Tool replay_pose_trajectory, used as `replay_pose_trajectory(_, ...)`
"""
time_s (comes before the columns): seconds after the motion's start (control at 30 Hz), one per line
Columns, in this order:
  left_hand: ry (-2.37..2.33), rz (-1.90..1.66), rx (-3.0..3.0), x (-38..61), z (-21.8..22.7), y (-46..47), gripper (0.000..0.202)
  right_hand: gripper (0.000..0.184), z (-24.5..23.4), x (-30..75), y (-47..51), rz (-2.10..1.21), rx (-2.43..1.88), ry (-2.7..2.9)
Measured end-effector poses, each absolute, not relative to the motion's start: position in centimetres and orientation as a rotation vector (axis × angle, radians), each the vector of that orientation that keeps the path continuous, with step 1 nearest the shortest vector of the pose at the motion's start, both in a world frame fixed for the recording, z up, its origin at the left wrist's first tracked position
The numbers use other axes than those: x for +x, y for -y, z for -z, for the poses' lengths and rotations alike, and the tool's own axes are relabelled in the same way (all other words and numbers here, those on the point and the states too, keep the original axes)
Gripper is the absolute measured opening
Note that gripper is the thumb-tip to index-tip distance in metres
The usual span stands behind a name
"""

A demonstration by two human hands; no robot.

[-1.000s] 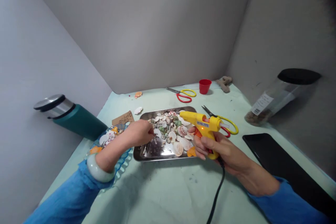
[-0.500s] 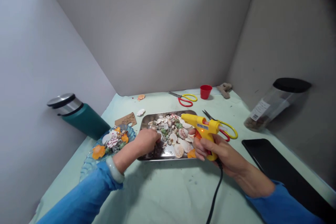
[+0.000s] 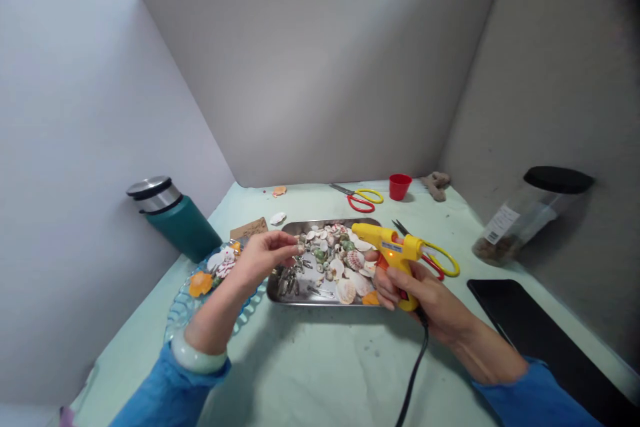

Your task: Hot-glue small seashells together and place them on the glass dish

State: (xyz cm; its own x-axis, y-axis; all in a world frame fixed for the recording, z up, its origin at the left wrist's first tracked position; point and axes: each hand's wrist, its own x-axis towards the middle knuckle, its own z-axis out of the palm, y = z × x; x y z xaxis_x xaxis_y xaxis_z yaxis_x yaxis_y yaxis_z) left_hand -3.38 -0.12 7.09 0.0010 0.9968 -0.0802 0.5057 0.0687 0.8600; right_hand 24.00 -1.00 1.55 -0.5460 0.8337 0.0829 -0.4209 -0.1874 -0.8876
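Observation:
My right hand (image 3: pixel 415 290) grips a yellow hot glue gun (image 3: pixel 387 243) by its handle, nozzle pointing left over the tray. A small orange light glows on its side, and a black cord hangs from the handle. My left hand (image 3: pixel 263 257) is raised above the left side of the metal tray (image 3: pixel 300 305), thumb and fingertips pinched together. Whatever is between them is too small to make out. Seashells (image 3: pixel 345 260) fill the tray's middle and right. Metal safety pins (image 3: pixel 290 280) lie in its left end.
Left of the tray is a blue glass dish (image 3: pixel 180 310) of shells, with a teal bottle (image 3: pixel 187 230) behind it. Two pairs of scissors (image 3: pixel 367 200), a red cup (image 3: pixel 400 187) and a driftwood-like piece (image 3: pixel 436 185) lie farther back. A clear jar (image 3: pixel 520 220) and black phone-like slab (image 3: pixel 530 327) are right.
My left hand has lifted out of the tray's left end and moved up and left, uncovering the safety pins. The glue gun stays in my right hand. The whole view has shifted slightly.

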Motion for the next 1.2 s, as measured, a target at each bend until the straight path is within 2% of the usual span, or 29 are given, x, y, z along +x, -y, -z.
replay_pose_trajectory(0.1,-1.378,-1.030,1.208,-1.8,-5.9,0.9,0.028,0.026,-1.4,24.0,1.0,-1.825,-0.550,1.268)
replay_pose_trajectory(0.2,-1.166,-1.089,0.960,-0.6,-4.7,1.1,0.022,0.028,-1.2,24.0,1.1,-1.795,-0.563,1.301)
replay_pose_trajectory(0.43,-0.918,-1.062,0.639,-0.2,-3.0,0.7,0.011,0.025,-0.5,23.9,1.0,-1.852,-0.539,1.292)
replay_pose_trajectory(0.63,-0.782,-1.022,0.450,-0.2,-2.6,0.4,0.018,0.032,-0.4,23.7,0.5,-1.776,-0.696,1.458)
replay_pose_trajectory(0.83,-0.734,-0.926,0.475,0.4,-3.0,1.0,0.017,0.032,-2.5,21.7,0.6,-1.530,-0.916,1.443)
replay_pose_trajectory(1.03,-0.690,-0.849,0.640,0.9,-2.7,1.1,0.016,0.022,-3.8,19.5,1.1,-1.246,-0.938,1.533)
replay_pose_trajectory(1.2,-0.583,-0.793,0.704,1.0,-2.0,1.3,0.017,0.021,-3.4,18.8,1.6,-1.265,-0.940,1.527)
